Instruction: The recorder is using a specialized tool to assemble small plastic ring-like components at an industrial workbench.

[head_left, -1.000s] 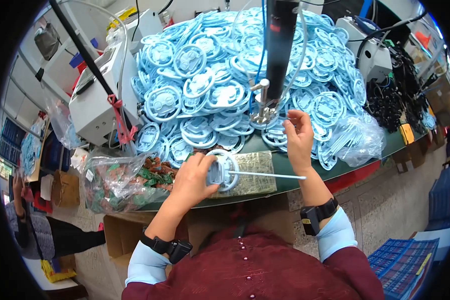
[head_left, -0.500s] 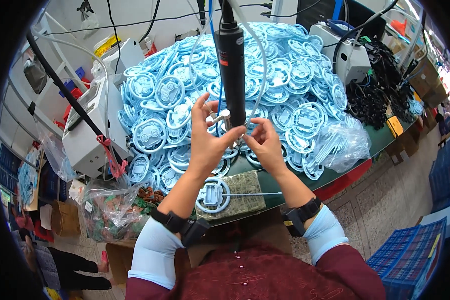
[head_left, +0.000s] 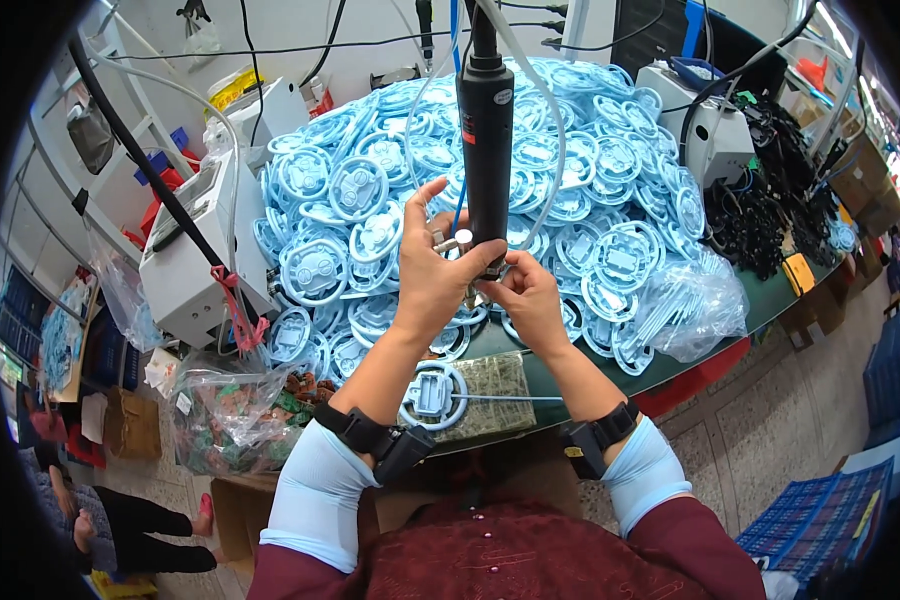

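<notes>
A black hanging power screwdriver (head_left: 486, 140) comes down from above over the table. My left hand (head_left: 432, 270) wraps around its lower end from the left. My right hand (head_left: 523, 298) pinches at the tool's tip from the right; what it pinches is too small to tell. Below my hands a single light-blue round plastic frame (head_left: 433, 392) lies on a speckled green pad (head_left: 490, 392) at the table's front edge. A thin blue-white rod (head_left: 515, 398) lies across the pad.
A big heap of light-blue round frames (head_left: 390, 190) covers the green table. A white box unit (head_left: 202, 250) stands left, another white unit (head_left: 700, 115) right, black cables (head_left: 760, 215) beyond. Clear bags of small parts (head_left: 232, 415) sit front left. Another person (head_left: 120, 530) is low left.
Both hands left the frame on the pad and rose to the hanging screwdriver. The left hand now grips the tool's lower end; the right hand moved to its tip.
</notes>
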A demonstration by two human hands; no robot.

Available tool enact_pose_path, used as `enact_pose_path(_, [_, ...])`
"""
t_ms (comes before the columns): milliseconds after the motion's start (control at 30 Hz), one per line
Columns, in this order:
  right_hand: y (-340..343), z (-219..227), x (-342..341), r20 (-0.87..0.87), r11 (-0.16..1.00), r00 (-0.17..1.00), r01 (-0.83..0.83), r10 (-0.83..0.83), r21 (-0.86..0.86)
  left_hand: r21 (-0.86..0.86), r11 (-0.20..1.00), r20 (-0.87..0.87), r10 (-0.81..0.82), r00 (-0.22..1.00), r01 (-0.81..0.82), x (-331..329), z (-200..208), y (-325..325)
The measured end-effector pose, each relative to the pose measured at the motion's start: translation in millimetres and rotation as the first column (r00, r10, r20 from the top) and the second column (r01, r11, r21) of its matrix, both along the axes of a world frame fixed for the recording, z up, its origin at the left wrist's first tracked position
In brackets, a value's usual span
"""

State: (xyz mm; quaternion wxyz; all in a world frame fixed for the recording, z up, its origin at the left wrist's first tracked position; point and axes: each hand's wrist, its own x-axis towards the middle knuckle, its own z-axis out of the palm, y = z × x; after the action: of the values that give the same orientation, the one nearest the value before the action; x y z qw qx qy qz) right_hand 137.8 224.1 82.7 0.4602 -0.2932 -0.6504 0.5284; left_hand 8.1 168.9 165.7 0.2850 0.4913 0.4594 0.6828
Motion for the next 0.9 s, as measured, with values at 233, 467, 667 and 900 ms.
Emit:
enact_pose_path(233, [-7,2,2,0.022,1.0,1.0,0.005,-0.005,0.021,0.005,0.999,0.028,-0.038,0.999,0.038,-2,0,-4])
enact_pose_path(467, [-11,22,8,-0.011,0.986,0.99,-0.141,0.141,-0.089,-0.001,0.999,-0.037,0.038,0.999,-0.038,2,20,-12])
enact_pose_path(667, [-15,59,15,-0.069,0.967,0.982,-0.187,0.177,-0.174,-0.019,0.985,-0.222,0.165,0.961,-0.174,5,55,-10])
enact_pose_path(900, [-22,94,17,-0.111,0.976,0.98,-0.181,0.168,-0.118,-0.018,0.99,-0.181,0.135,0.974,-0.141,1,90,-3])
